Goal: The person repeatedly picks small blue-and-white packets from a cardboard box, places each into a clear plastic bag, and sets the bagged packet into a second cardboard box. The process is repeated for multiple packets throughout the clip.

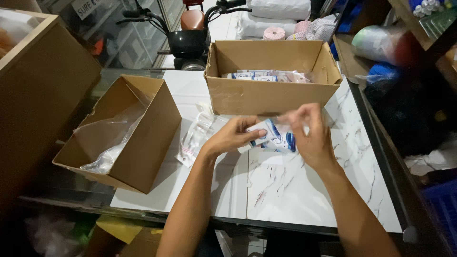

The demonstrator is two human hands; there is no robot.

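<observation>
Both hands, left [233,138] and right [309,135], grip a small white-and-blue packet [273,138] between them (above the marble table [295,190]).

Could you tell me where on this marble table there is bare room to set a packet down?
The marble table is bare near its front edge, below the left hand and right hand. Another bare strip lies right of the back box. It is crowded by the zip bags beside the left box.

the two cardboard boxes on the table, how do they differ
The far box stands square to the table edge and holds a row of small white-and-blue packets. The left box sits turned at an angle and holds only clear plastic bags. Both are plain brown cardboard with their tops open.
</observation>
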